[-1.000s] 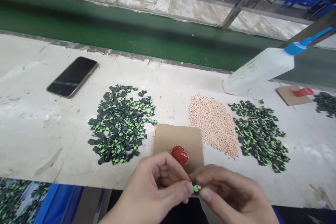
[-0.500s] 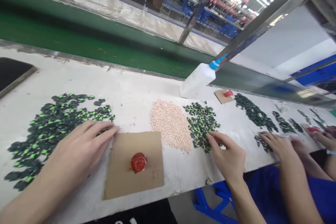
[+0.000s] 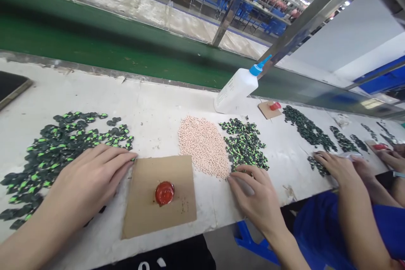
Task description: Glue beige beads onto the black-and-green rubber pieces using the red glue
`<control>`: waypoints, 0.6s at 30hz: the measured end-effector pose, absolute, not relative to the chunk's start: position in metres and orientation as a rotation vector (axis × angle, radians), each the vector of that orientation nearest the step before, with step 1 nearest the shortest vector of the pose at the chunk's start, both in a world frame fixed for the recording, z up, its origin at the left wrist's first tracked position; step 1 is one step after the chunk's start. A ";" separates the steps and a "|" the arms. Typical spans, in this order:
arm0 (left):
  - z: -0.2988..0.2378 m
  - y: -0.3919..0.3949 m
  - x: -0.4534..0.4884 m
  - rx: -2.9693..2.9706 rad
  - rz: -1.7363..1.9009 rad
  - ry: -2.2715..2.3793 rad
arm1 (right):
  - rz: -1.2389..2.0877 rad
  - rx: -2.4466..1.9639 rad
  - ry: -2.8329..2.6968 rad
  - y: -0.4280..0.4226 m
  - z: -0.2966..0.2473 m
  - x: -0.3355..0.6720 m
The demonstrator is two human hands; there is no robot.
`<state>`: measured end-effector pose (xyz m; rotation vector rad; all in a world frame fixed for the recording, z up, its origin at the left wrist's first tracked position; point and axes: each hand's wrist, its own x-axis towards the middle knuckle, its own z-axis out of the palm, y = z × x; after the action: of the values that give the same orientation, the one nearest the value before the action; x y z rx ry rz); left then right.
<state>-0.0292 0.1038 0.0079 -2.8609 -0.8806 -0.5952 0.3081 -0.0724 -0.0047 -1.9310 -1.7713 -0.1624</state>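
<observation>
My left hand [image 3: 95, 173] rests beside a pile of small black pieces with green marks [image 3: 71, 143]. Its thumb and fingers pinch one of these black-and-green pieces [image 3: 133, 159] near the corner of a cardboard square [image 3: 139, 215]. On the cardboard sits a red cap-like dish [image 3: 164, 193] with a glossy surface. My right hand [image 3: 253, 194] is at the near right edge of a heap of tiny pale pink beads [image 3: 202, 143], thumb and index tips together; what lies between them is too small to tell. Behind this hand is a pile of smaller black-and-green pieces [image 3: 248, 145].
A white bottle with a blue nozzle [image 3: 236, 90] stands behind the beads. Farther right are another cardboard piece with a red cap [image 3: 275, 106], more dark piles [image 3: 306, 128] and a co-worker's hand [image 3: 335, 166]. A dark flat device [image 3: 12, 86] lies at far left.
My right hand has moved left and nearer me, from the smaller black-and-green pile to the edge of the pink beads. My left hand stays beside the cardboard, a green bit showing at its fingertips.
</observation>
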 end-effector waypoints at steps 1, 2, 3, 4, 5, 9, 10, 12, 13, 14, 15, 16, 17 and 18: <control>0.007 0.104 -0.029 -2.867 -0.611 -0.896 | -0.156 -1.929 -1.774 -0.071 -0.006 0.308; 0.007 0.104 -0.028 -2.874 -0.618 -0.913 | -0.148 -1.926 -1.778 -0.070 -0.007 0.308; 0.006 0.105 -0.026 -2.877 -0.621 -0.933 | -0.141 -1.922 -1.784 -0.069 -0.009 0.308; 0.006 0.105 -0.025 -2.873 -0.629 -0.950 | -0.134 -1.919 -1.787 -0.068 -0.010 0.308; 0.006 0.105 -0.024 -2.871 -0.640 -0.957 | -0.128 -1.917 -1.791 -0.068 -0.011 0.307; 0.010 0.099 -0.025 -2.845 -0.747 -0.949 | -0.108 -1.919 -1.779 -0.069 -0.015 0.305; 0.011 0.097 -0.028 -2.836 -0.782 -0.972 | -0.099 -1.920 -1.770 -0.070 -0.014 0.304; 0.013 0.091 -0.034 -2.809 -0.852 -1.068 | -0.073 -1.916 -1.750 -0.073 -0.010 0.301; 0.014 0.088 -0.037 -2.791 -0.891 -1.135 | -0.053 -1.911 -1.741 -0.075 -0.008 0.299; 0.014 0.084 -0.040 -2.773 -0.931 -1.203 | -0.026 -1.902 -1.732 -0.077 -0.005 0.296; 0.014 0.081 -0.042 -2.760 -0.967 -1.263 | 0.012 -1.892 -1.727 -0.079 -0.002 0.292; 0.014 0.078 -0.043 -2.751 -1.004 -1.314 | 0.058 -1.880 -1.725 -0.081 0.000 0.287; 0.014 0.075 -0.044 -2.749 -1.041 -1.362 | 0.109 -1.867 -1.723 -0.082 0.001 0.283; 0.015 0.072 -0.043 -2.740 -1.072 -1.421 | 0.159 -1.854 -1.719 -0.083 0.001 0.278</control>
<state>-0.0435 0.0724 0.0146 -2.7402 -1.4212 -1.0723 0.2785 -0.0826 0.0013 -1.8542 -1.7186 0.1591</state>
